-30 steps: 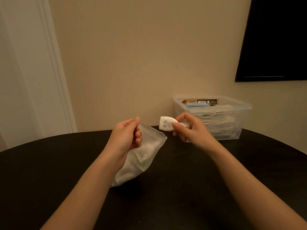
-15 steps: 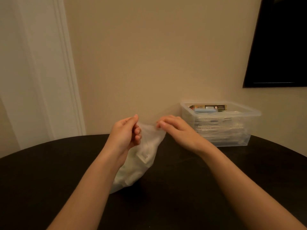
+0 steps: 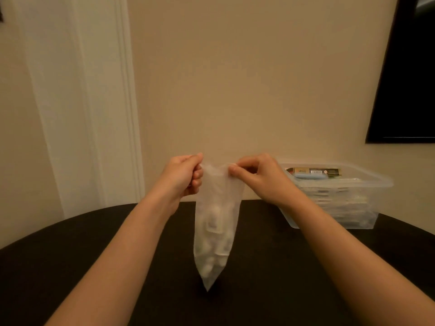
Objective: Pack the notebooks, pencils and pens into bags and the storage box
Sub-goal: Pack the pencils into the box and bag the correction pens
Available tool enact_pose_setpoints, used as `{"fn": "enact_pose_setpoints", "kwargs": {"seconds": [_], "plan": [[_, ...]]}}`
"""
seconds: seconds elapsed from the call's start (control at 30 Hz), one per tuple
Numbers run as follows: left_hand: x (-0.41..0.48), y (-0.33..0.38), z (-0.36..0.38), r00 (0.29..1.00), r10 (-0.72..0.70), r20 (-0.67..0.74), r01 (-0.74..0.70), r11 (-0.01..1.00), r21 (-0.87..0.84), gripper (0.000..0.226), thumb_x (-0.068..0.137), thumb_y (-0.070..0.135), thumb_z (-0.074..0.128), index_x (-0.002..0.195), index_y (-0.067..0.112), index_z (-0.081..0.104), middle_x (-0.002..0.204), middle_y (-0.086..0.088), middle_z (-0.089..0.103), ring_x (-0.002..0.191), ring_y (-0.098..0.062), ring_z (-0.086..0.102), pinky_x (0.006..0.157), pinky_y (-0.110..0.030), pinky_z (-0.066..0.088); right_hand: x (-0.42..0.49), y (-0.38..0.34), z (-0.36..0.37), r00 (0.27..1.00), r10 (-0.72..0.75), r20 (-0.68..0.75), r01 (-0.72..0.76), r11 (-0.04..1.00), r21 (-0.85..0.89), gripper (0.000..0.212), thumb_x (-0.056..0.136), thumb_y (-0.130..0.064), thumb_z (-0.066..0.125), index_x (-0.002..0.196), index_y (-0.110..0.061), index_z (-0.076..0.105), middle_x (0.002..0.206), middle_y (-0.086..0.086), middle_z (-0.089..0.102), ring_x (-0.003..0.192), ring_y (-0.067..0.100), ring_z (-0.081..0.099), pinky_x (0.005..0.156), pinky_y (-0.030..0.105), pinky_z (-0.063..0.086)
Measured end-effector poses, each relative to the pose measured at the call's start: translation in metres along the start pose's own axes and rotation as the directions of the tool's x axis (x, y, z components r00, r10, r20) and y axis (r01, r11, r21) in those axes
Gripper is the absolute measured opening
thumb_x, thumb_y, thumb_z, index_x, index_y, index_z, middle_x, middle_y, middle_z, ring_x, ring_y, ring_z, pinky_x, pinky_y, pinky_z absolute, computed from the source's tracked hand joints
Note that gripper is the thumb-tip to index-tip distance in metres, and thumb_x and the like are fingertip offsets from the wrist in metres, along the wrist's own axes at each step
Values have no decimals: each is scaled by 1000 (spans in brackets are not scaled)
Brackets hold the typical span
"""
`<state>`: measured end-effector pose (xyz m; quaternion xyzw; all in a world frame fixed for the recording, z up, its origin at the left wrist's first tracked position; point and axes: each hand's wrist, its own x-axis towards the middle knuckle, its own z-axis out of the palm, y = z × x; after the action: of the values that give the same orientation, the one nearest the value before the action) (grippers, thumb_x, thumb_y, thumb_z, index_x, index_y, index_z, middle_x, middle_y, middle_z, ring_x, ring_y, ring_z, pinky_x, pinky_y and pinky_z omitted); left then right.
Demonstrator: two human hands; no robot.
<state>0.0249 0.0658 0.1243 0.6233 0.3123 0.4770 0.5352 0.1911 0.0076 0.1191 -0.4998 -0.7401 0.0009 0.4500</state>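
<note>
**Bag raised from table, mouth held at both corners**

Change: the translucent bag (image 3: 215, 231), slumped on the dark table (image 3: 106, 255) a second ago, now hangs upright. Left hand (image 3: 186, 178) pinches one top corner and right hand (image 3: 257, 178) pinches the other. Contents are pale and indistinct. Beyond, at right: storage box (image 3: 341, 208), lidless, largely filled. Likely outstanding: seal the bag, then box it.

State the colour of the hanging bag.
The bag is translucent, frosted white; the head view shows it.
</note>
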Motion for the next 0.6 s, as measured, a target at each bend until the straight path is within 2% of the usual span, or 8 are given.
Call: {"fn": "enact_pose_setpoints", "kwargs": {"seconds": [0.17, 0.3, 0.33, 0.4, 0.47, 0.5, 0.53, 0.6], "plan": [[6, -1, -1, 995, 4, 101, -16, 993, 121, 34, 98, 24, 46, 65, 16, 45, 47, 6, 41, 43, -8, 38, 47, -19, 35, 9, -7, 7, 999, -40, -8, 40, 999, 5, 22, 89, -22, 63, 85, -2, 72, 76, 11, 66, 73, 24, 57, 69, 35, 46], [6, -12, 4, 981, -13, 195, -45, 955, 293, 32, 98, 32, 44, 91, 9, 65, 78, -2, 61, 78, -15, 56, 77, -29, 47, 5, 8, 23, 997, 12, 79, -16, 998, 55, 7, 88, -21, 65, 90, -15, 65, 79, -8, 60, 74, 3, 52, 69, 21, 44], [6, -14, 4, 979, -18, 202, -44, 954, 296, 33, 98, 32, 44, 95, 8, 66, 83, -2, 63, 84, -16, 58, 83, -32, 46, 4, 11, 27, 996, 38, 75, -44, 996, 76, 10, 87, -20, 65, 96, -20, 60, 83, -11, 56, 77, 2, 51, 69, 16, 41], [7, -14, 3, 974, -20, 224, -48, 955, 294, 31, 98, 32, 44, 90, 12, 67, 84, -1, 65, 90, -18, 60, 88, -33, 46, 3, 19, 33, 987, 128, 97, -141, 981, 136, 33, 87, -21, 65, 115, -25, 50, 94, -12, 50, 87, 1, 49, 71, 12, 39], [10, -15, 0, 970, 3, 241, -79, 949, 304, 32, 98, 32, 44, 82, 13, 65, 84, 0, 66, 91, -18, 61, 89, -33, 46, 4, 22, 36, 952, 214, 218, -245, 962, 125, 39, 91, -26, 60, 127, -21, 48, 107, -11, 50, 98, 2, 48, 81, 14, 40], [13, -17, -2, 971, 19, 237, -95, 945, 314, 34, 98, 32, 44, 80, 9, 62, 84, 0, 66, 89, -17, 60, 89, -33, 45, 5, 24, 38, 930, 230, 287, -273, 955, 120, 28, 93, -27, 56, 120, -17, 55, 104, -10, 52, 95, 0, 50, 82, 16, 41], [16, -19, -5, 975, 33, 222, -104, 942, 320, 34, 98, 32, 44, 81, 7, 60, 84, -1, 65, 87, -15, 59, 88, -34, 44, 6, 22, 40, 911, 236, 338, -295, 945, 137, 14, 96, -25, 53, 102, -16, 62, 91, -10, 55, 82, -3, 52, 74, 14, 41], [20, -28, -10, 985, 39, 170, -89, 952, 293, 34, 99, 32, 42, 82, 8, 59, 84, -3, 63, 86, -14, 58, 87, -34, 43, 10, 20, 47, 906, 234, 353, -314, 931, 188, 25, 97, -22, 51, 72, -22, 57, 65, -14, 53, 55, -7, 51, 57, 9, 39]]}}
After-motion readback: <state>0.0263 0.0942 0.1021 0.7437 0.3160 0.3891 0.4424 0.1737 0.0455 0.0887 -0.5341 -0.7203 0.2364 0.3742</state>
